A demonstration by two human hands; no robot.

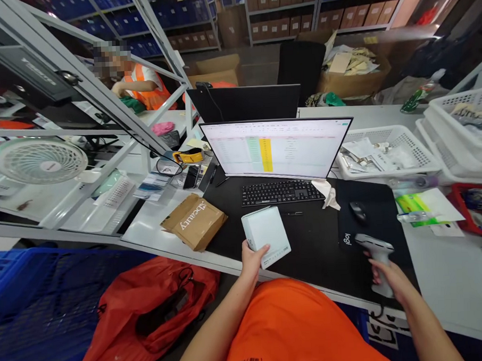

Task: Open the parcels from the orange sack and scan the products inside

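My left hand point(251, 260) grips a small white box point(266, 235) by its near left corner, holding it just above the black desk mat point(307, 241). My right hand point(389, 279) is wrapped round the handle of a grey handheld barcode scanner point(375, 249), whose head points left toward the box. The scanner sits about a hand's width to the right of the box. Behind both are a black keyboard point(281, 192) and a monitor point(277, 148) showing a spreadsheet.
A brown paper bag point(195, 222) lies left of the box. A black mouse point(358, 211) rests on a pad. White baskets point(387, 153) of packets stand at right, a fan point(38, 160) at left. A red bag point(151, 312) lies on the floor. Another person point(139, 84) works at the back.
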